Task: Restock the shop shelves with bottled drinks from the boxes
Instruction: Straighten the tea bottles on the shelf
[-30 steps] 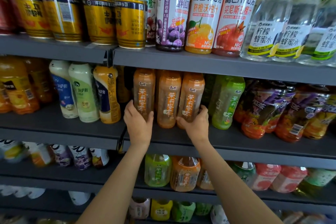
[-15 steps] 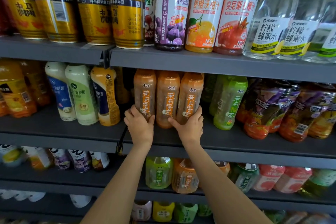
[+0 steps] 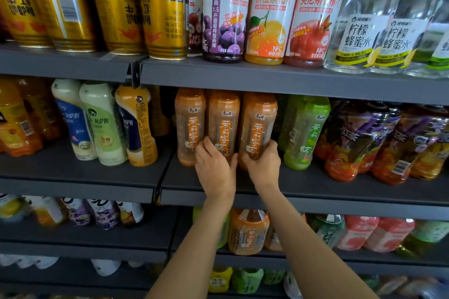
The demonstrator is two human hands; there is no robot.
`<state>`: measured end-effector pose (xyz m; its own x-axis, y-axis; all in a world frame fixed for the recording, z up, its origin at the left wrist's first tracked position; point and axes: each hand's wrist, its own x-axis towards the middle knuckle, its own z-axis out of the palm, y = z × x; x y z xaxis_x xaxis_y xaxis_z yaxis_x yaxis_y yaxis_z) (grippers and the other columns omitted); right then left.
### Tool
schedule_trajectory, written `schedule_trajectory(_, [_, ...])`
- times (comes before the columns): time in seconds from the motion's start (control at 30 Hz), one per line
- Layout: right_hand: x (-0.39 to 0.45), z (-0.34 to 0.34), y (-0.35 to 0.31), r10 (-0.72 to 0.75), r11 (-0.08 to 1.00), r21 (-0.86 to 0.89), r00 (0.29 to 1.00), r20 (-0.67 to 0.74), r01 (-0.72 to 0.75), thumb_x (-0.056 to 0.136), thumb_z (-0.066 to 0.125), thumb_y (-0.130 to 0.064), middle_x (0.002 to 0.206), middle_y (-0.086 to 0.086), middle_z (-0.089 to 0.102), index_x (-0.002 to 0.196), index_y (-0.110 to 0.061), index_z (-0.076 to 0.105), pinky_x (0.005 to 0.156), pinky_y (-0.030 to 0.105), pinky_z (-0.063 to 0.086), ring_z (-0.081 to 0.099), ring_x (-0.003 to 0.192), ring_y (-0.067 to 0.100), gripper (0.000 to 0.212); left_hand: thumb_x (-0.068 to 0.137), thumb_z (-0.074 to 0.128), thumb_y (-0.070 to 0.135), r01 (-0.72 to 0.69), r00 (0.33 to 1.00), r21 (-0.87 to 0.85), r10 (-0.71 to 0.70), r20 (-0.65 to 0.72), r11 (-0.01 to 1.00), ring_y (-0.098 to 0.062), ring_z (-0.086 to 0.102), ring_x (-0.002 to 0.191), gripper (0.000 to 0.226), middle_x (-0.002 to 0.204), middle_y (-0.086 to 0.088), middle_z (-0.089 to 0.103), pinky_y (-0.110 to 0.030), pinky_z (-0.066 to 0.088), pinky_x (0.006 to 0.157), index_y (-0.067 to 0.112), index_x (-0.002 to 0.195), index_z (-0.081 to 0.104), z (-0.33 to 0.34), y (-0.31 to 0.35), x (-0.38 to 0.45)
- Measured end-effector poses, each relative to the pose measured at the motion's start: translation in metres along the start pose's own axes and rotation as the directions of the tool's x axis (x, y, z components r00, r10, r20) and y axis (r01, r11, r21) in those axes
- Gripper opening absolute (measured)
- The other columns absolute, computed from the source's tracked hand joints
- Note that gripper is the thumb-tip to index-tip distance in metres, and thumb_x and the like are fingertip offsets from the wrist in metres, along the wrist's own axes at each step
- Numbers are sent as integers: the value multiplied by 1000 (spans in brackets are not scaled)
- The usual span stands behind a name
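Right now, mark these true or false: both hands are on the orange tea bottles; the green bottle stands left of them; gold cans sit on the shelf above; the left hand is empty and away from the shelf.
1. Left hand and right hand are on the orange tea bottles: true.
2. Green bottle stands left of them: false, it stands right.
3. Gold cans sit on the shelf above: true.
4. Left hand empty, away: false, it touches the bottles.

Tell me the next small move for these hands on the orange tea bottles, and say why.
Probably nudge the middle orange tea bottle and right one back level with the left one. The left hand and right hand already hold their bases, and they look crowded and slightly tilted.
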<state>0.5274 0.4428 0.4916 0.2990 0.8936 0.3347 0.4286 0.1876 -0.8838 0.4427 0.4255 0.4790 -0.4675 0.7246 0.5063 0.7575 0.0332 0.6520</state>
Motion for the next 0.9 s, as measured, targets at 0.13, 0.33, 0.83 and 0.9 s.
schedule_trajectory(0.13, [-1,3,-2,-30,997,-65,1000,-5,29,80,71,-16,118,14,57,118,-2,43,80,25,45,58,108,26,50,71,77,31,83,996,11,-83,-25,996,-37,49,111,78,124,-22,47,-45,44,90,-1,131,40,8,7,2])
schedule_trajectory(0.33, [-2,5,-9,2,992,-127,1000,27,2,82,69,-16,124,13,52,121,-4,38,91,38,49,54,115,28,52,74,75,28,106,993,-16,-106,-50,994,-39,47,109,70,123,-23,46,-47,42,89,-1,129,42,12,7,8])
schedule_trajectory(0.83, [-23,-30,-11,-268,945,-21,808,524,327,77,72,-13,113,9,63,118,-4,52,82,13,44,59,103,16,47,66,74,48,-50,985,-415,114,132,908,-21,50,116,74,119,-6,55,-30,42,93,10,123,46,-41,2,0])
schedule_trajectory(0.9, [-8,-37,-8,-266,941,-23,783,562,336,80,70,-11,120,8,61,124,-5,54,88,12,41,56,110,12,47,65,76,45,-26,984,-414,97,151,910,-19,52,113,71,118,-4,57,-30,42,92,12,121,47,-51,-9,5])
